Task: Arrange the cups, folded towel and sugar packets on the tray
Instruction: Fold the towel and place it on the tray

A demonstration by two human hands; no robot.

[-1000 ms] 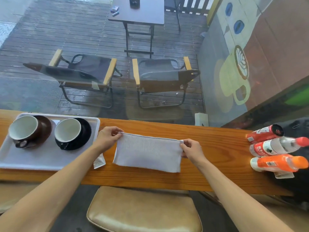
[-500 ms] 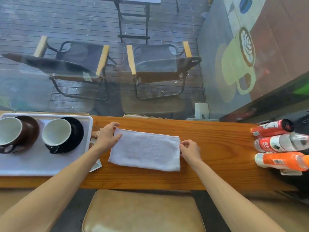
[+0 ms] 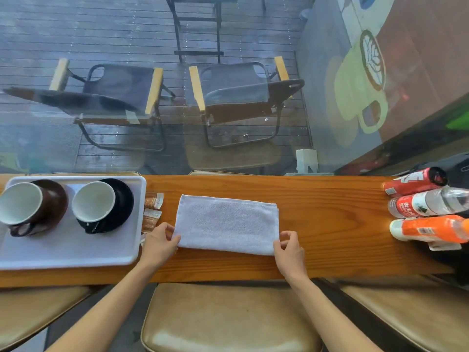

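Observation:
A white folded towel [image 3: 227, 224] lies flat on the wooden counter [image 3: 330, 224]. My left hand [image 3: 160, 243] pinches its near left corner and my right hand [image 3: 289, 250] pinches its near right corner. To the left sits a white tray [image 3: 71, 252] holding a brown cup on a brown saucer [image 3: 28, 207] and a black cup on a black saucer [image 3: 101, 205]. Brown sugar packets [image 3: 152, 212] lie on the counter between the tray and the towel.
Three bottles lie on their sides at the counter's right end: a red one [image 3: 413, 181], a clear one [image 3: 426, 204] and an orange one [image 3: 429, 229]. Padded stools [image 3: 228, 318] stand below the counter's near edge. Glass backs the counter, with chairs beyond.
Both hands have slid from the towel's far corners down to its near corners. The towel now lies flat on the counter, and sugar packets show beside the tray.

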